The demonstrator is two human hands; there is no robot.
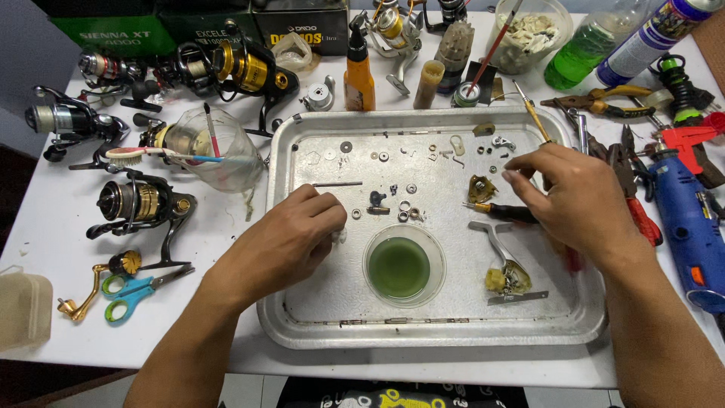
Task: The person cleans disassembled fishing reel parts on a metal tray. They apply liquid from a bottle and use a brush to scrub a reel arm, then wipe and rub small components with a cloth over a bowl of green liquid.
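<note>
1. A person is sitting at a white counter (226, 227) and working over a metal tray (317, 317) that is lying near the counter's front edge, at its middle.
2. The left hand (283, 242) is resting on the tray's left side, fingers curled closed and pinching something small and pale at their tips; what it is cannot be told.
3. The right hand (578, 200) is hovering over the tray's right side, fingers bent and loosely parted; whether they are gripping anything cannot be told. A screwdriver (502, 211) with a black handle is lying just beside it, and the hand may be touching it.
4. The work appears to be midway. A reel looks already taken apart: small washers, screws and rings (404, 208) are lying spread across the tray's far half, well apart from one another.
5. A thin shaft (337, 183) is lying just beyond the left hand's fingers.
6. A reel piece with a long arm (506, 272) is lying at the tray's right front, with yellowish grease on it, so cleaning seems unfinished.
7. A round dish of green liquid (400, 266) is standing between the hands, near the tray's front edge.
8. Nothing on the tray is looking reassembled yet, so putting the parts back together appears to be left.
9. Whole reels (143, 204) are lying along the counter's left edge; pliers (596, 102) and a blue rotary tool (687, 227) are lying at the right edge; bottles are standing along the far edge.
</note>
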